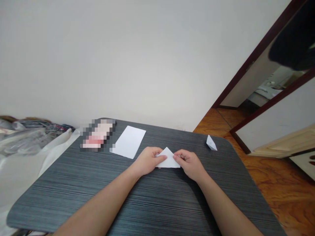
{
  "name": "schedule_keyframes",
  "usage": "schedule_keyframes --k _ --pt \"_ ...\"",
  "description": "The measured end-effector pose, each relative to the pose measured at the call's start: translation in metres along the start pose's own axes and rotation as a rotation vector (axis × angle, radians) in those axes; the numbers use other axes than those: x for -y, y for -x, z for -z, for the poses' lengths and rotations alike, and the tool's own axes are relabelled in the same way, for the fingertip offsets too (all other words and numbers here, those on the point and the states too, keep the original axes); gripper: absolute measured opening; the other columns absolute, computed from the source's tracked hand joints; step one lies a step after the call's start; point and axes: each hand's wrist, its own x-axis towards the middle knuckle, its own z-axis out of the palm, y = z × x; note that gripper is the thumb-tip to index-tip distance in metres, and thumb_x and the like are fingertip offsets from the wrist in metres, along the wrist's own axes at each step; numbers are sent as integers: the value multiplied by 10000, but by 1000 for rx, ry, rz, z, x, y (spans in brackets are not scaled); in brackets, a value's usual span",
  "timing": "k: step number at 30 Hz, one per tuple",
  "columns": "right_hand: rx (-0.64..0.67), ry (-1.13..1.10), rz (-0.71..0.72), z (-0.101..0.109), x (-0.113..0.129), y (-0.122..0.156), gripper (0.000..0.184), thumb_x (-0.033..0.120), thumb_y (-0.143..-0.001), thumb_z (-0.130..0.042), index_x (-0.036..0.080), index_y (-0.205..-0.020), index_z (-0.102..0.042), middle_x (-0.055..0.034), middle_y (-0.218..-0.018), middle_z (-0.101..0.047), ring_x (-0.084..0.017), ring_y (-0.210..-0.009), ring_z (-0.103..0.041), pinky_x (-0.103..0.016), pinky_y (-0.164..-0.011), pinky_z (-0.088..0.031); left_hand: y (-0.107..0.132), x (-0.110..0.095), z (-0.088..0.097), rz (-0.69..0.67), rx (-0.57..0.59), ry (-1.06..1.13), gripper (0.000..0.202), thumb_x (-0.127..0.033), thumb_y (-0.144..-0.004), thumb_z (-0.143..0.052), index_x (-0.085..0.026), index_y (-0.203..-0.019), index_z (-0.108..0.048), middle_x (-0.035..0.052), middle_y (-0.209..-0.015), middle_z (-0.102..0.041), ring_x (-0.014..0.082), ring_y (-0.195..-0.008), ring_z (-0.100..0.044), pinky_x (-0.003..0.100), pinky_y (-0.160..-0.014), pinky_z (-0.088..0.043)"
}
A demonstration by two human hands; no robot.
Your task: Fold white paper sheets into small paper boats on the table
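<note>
Between my hands is a folded white paper (168, 160), its pointed top facing away from me and its straight edge toward me. My left hand (148, 160) grips its left side, thumb lying on top. On the right side, my right hand (189, 163) pinches the paper between thumb and fingers. The undersides of the paper and some fingertips are hidden. Left of my hands lies a flat stack or sheet of white paper (130, 141). A small folded white paper piece (211, 143) stands near the far right of the table.
The dark wood-grain table (157, 203) has rounded corners and meets a pale wall (147, 65). A blurred-out flat item (98, 134) lies at its far left. Plastic-wrapped items and white fabric (22, 160) are left of the table. A doorway and wooden floor (278, 177) are on the right.
</note>
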Motion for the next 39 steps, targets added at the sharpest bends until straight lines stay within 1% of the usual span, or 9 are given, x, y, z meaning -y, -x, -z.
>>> schedule_keyframes --k 4,7,13,17,20,25,30,34,39 --pt "0 6 8 -1 -2 0 204 321 -847 -506 183 -816 -653 -2 -654 -598 -130 -572 -506 -226 -510 -374 0 2 -1 13 -1 36 255 -350 -793 -515 -135 -830 -647 29 -660 -621 126 -562 -541 205 -476 -381" --pt "2 -9 7 -1 -4 1 198 313 -848 -509 190 -937 -636 4 -641 -584 -129 -554 -506 -228 -502 -379 -1 4 0 7 -32 41 245 -348 -787 -527 -136 -824 -643 28 -673 -618 124 -573 -540 204 -483 -394" --pt "90 -236 38 -2 -5 5 291 262 -871 -475 195 -1154 -489 9 -690 -576 -139 -608 -581 -264 -599 -459 -3 8 1 15 -45 132 253 -359 -798 -518 -139 -862 -627 17 -680 -588 113 -558 -521 210 -474 -426" --pt "121 -223 125 3 -5 6 227 226 -892 -427 191 -1060 -576 -14 -719 -596 -132 -607 -561 -271 -600 -451 -5 11 3 3 -46 162 243 -355 -805 -518 -140 -857 -620 11 -674 -577 101 -546 -505 205 -476 -423" --pt "165 -176 220 6 -7 5 278 177 -898 -380 192 -950 -652 -27 -742 -581 -127 -607 -531 -278 -610 -445 -5 13 3 1 -52 185 242 -356 -803 -526 -135 -844 -619 7 -662 -570 94 -537 -495 200 -475 -415" --pt "168 -82 257 5 -7 3 354 100 -881 -347 222 -1041 -639 -26 -810 -542 -114 -613 -514 -263 -603 -434 -5 13 2 20 -44 211 245 -357 -792 -536 -134 -839 -627 11 -664 -576 104 -559 -510 199 -476 -426" --pt "144 35 292 4 -6 1 344 75 -841 -433 235 -1056 -648 -41 -886 -543 -149 -772 -537 -277 -687 -421 -7 17 3 22 -41 209 242 -357 -791 -539 -138 -828 -634 10 -650 -577 99 -539 -500 198 -475 -426" --pt "147 82 300 5 -9 -1 326 90 -820 -508 247 -1064 -657 -30 -839 -539 -153 -757 -535 -278 -688 -411 -7 20 3 21 -36 211 250 -366 -795 -539 -138 -820 -637 11 -638 -575 96 -526 -496 198 -475 -419" --pt "164 82 297 5 -11 -1 246 219 -845 -559 254 -1061 -670 -28 -812 -548 -149 -719 -535 -274 -663 -410 -6 19 3 22 -38 193 254 -367 -796 -538 -139 -821 -647 16 -644 -588 102 -538 -507 198 -475 -416"
